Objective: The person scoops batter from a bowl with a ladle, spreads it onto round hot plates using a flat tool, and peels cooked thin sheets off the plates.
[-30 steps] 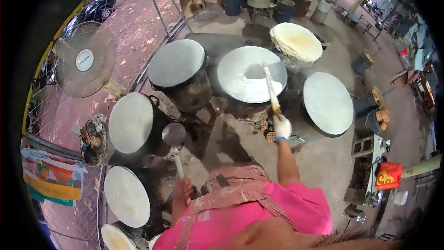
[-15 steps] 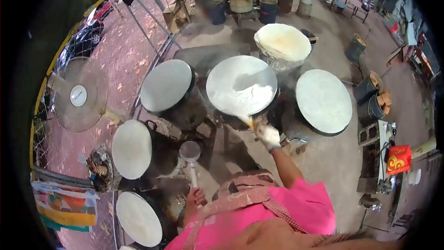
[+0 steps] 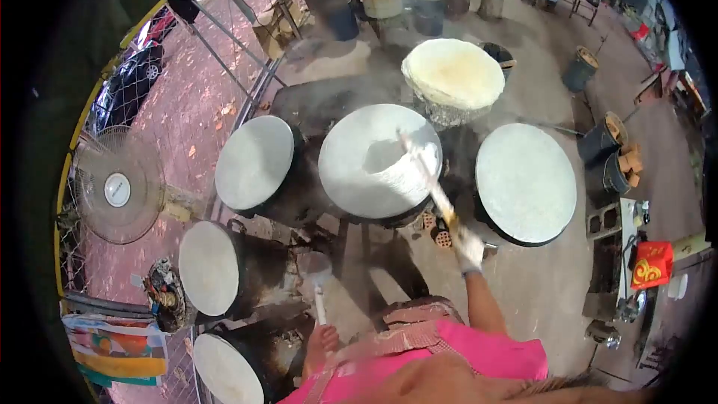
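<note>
My right hand [image 3: 470, 251], in a whitish glove, is closed around a long pale stick-like tool [image 3: 426, 168] with a yellowish wooden end. Its tip lies over the middle round griddle [image 3: 348, 146], where a white spread covers the surface and a thicker, lumpy white mass [image 3: 410, 179] sits at the lower right. Whether the tip touches the spread I cannot tell. Low at the left, my left hand [image 3: 324, 339] grips the white handle of a ladle [image 3: 319, 265], its round bowl pointing away from me, apart from the griddles.
More white-coated round griddles stand around: one [image 3: 526, 181] right, others [image 3: 256, 162] [image 3: 209, 268] [image 3: 226, 369] left. A stack of pale round sheets [image 3: 454, 73] rests behind. Beyond the mesh fence side stands a fan [image 3: 117, 189]. Dark buckets [image 3: 598, 142] and a red bag [image 3: 651, 265] are right.
My right hand has moved right and slightly down, while its tool now reaches across the middle griddle's right half. The white mass has shifted. The view has turned a little; my left hand still grips the ladle.
</note>
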`<state>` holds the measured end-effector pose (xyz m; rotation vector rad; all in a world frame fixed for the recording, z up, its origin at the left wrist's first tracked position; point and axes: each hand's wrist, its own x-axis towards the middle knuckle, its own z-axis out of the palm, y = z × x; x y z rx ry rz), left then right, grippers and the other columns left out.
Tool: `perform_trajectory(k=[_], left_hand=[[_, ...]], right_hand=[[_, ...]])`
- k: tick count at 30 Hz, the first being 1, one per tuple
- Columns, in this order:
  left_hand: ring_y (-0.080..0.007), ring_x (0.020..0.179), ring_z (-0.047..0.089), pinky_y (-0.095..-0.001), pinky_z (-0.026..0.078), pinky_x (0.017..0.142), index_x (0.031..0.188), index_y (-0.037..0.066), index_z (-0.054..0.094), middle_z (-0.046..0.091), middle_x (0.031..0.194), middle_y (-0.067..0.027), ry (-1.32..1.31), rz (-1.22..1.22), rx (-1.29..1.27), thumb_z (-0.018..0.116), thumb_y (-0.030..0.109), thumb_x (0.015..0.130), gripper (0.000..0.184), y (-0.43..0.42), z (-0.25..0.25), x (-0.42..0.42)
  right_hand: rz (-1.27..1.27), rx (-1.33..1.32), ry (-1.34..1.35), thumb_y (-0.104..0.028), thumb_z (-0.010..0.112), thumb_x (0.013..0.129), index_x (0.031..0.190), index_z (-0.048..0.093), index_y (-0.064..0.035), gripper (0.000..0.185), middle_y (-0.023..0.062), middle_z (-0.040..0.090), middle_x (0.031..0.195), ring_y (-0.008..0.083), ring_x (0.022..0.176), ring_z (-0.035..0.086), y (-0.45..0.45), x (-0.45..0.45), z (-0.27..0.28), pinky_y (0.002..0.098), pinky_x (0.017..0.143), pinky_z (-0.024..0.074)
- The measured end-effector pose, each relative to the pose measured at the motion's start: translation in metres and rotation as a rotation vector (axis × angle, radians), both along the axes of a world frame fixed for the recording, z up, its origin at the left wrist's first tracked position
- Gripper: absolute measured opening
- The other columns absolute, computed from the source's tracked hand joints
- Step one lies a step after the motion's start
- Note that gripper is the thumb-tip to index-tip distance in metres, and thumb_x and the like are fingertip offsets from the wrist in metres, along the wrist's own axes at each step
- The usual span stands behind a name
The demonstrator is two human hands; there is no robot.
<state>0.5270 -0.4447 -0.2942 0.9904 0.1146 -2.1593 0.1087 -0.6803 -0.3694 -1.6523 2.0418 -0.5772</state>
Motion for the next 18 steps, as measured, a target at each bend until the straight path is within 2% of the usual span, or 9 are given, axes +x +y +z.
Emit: perform_trajectory(k=[4,7,9,10,11,14,15,16,18], left_hand=[[-0.0106,0.04,0.031,-0.0226,0.027,0.037,0.059,0.015,0.034,0.03,0.05,0.0025,0.369,0.212,0.054,0.04,0.026,0.089,0.032,0.0,-0.024,-0.009],[-0.0088,0.041,0.031,-0.0223,0.023,0.034,0.06,0.014,0.034,0.03,0.051,0.0028,-0.018,0.194,0.059,0.042,0.023,0.088,0.03,0.006,0.019,-0.02],[-0.0081,0.039,0.029,-0.0227,0.023,0.034,0.06,0.013,0.035,0.031,0.05,0.0029,-0.024,0.249,0.092,0.042,0.021,0.089,0.03,0.003,0.024,-0.021],[-0.0078,0.038,0.028,-0.0229,0.022,0.034,0.061,0.013,0.036,0.032,0.049,0.003,-0.03,0.278,0.127,0.042,0.02,0.089,0.03,0.015,0.022,-0.018],[-0.0082,0.038,0.027,-0.0233,0.023,0.034,0.06,0.013,0.035,0.03,0.048,0.0034,0.193,0.257,0.07,0.042,0.02,0.089,0.031,0.024,-0.014,0.002],[-0.0082,0.037,0.027,-0.0242,0.024,0.034,0.059,0.014,0.034,0.029,0.048,0.0035,-0.331,0.387,0.068,0.042,0.019,0.089,0.032,0.007,0.039,-0.019],[-0.008,0.038,0.027,-0.0241,0.024,0.033,0.06,0.014,0.034,0.03,0.049,0.0036,-0.176,0.365,0.076,0.043,0.019,0.089,0.031,0.029,0.028,-0.005],[-0.0077,0.038,0.028,-0.0239,0.024,0.033,0.06,0.014,0.034,0.03,0.049,0.0037,-0.023,0.346,0.063,0.043,0.018,0.089,0.031,0.041,0.003,0.023],[-0.0078,0.036,0.027,-0.0237,0.024,0.031,0.058,0.014,0.033,0.03,0.048,0.0034,0.054,0.331,0.051,0.044,0.018,0.089,0.033,0.036,-0.013,0.043]], right_hand=[[0.004,-0.249,-0.077,-0.038,0.045,0.084,0.097,0.063,-0.0059,0.039,0.0203,0.061,0.091,0.0375,0.088,0.058,-0.165,0.018,0.058,0.043,0.075,0.0449],[-0.023,-0.134,-0.453,-0.029,0.057,0.077,0.091,0.063,0.0034,0.036,0.0211,0.063,0.086,0.0309,0.079,0.062,-0.171,0.021,0.099,0.0354,0.073,0.0468],[0.068,-0.377,-0.475,-0.022,0.062,0.077,0.085,0.065,0.0038,0.027,0.0161,0.066,0.083,0.0165,0.072,0.061,-0.16,0.026,-0.006,0.0294,0.065,0.047],[-0.149,-0.152,-0.683,-0.024,0.065,0.075,0.082,0.065,0.0039,0.029,0.015,0.065,0.078,0.0156,0.069,0.059,-0.13,0.058,0.026,0.0297,0.065,0.0465],[-0.078,-0.223,-0.66,-0.024,0.065,0.074,0.081,0.065,0.0036,0.028,0.014,0.065,0.075,0.015,0.066,0.058,-0.122,0.088,0.017,0.0301,0.063,0.0461],[0.089,-0.156,-0.476,-0.023,0.065,0.075,0.079,0.065,0.0027,0.026,0.0091,0.064,0.067,0.0157,0.061,0.056,-0.104,0.095,0.017,0.0303,0.06,0.0456],[-0.051,0.065,-0.778,-0.021,0.063,0.077,0.08,0.065,0.0018,0.023,0.0063,0.062,0.065,0.0144,0.056,0.054,-0.086,0.086,0.079,0.0281,0.054,0.0436],[-0.153,-0.154,-0.919,-0.019,0.062,0.079,0.08,0.064,0.0003,0.02,0.0035,0.059,0.062,0.0107,0.052,0.05,-0.088,0.075,0.061,0.0262,0.048,0.0402],[-0.349,-0.006,-1.347,-0.02,0.062,0.08,0.081,0.064,-0.0012,0.019,0.0006,0.057,0.06,0.0064,0.05,0.047,-0.065,0.079,0.073,0.0247,0.043,0.0367]])
